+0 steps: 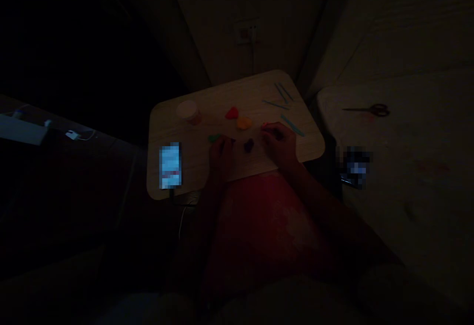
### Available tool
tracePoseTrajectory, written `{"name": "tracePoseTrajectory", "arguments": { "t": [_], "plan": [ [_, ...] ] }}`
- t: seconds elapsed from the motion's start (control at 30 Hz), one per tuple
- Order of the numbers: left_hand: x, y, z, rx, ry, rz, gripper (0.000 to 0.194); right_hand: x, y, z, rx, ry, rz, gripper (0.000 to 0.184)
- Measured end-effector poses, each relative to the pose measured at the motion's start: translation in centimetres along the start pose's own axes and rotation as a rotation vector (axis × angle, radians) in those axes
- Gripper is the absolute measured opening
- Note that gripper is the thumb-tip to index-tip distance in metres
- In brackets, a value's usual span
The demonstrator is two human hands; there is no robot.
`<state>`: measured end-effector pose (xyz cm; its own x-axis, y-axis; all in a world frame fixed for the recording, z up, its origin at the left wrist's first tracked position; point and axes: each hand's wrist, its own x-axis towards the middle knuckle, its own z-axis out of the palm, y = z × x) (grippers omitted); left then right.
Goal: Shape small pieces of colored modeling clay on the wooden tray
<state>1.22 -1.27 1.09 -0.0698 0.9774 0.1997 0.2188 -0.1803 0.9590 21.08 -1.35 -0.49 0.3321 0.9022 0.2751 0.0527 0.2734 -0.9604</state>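
Note:
In the dim head view, my left hand (220, 153) rests at the front of the small table with its fingers curled. A small dark bit shows at its fingertips, too dim to name. Beside it lies a green lump (214, 138) that looks like modelling clay. My right hand (280, 142) is closed, thumb and fingers pinching a small red piece of clay (264, 125). Between the hands sits a dark clay lump (248, 144). Farther back are an orange lump (243, 123) and a red lump (231, 113), apart from both hands.
The pale table (200, 167) holds a lidded tub (188, 111), a lit phone (170, 166) on a cable, and several thin bluish strips (292, 125). On the pale surface to the right lie scissors (372, 110) and a dark device (355, 167). A wall socket (246, 32) is behind.

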Motion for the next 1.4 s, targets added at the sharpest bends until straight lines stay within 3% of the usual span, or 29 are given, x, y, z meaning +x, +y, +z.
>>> {"name": "tracePoseTrajectory", "arguments": {
  "t": [0.27,0.53,0.73,0.93,1.17,1.4],
  "plan": [
    [0.1,0.2,0.1,-0.016,-0.008,0.005,0.035,-0.1,-0.9,0.1,0.010,0.007,-0.001,0.041],
    [0.0,-0.1,0.1,0.009,-0.004,-0.020,0.036,0.0,-0.8,0.1,0.053,-0.018,0.114,0.039],
    [0.2,0.0,0.1,0.014,0.003,0.008,0.034,-0.2,-0.6,0.5,0.110,0.007,0.108,0.022],
    [0.1,0.2,0.1,0.015,-0.002,0.016,0.035,-0.2,-0.2,0.8,0.168,0.082,0.109,0.037],
    [0.1,0.0,0.1,-0.001,-0.005,0.016,0.037,-0.5,-1.1,0.4,0.107,-0.013,0.164,0.052],
    [0.2,-0.9,0.1,-0.014,-0.011,0.010,0.036,0.0,-0.9,0.2,0.136,-0.012,0.104,0.038]
  ]
}}
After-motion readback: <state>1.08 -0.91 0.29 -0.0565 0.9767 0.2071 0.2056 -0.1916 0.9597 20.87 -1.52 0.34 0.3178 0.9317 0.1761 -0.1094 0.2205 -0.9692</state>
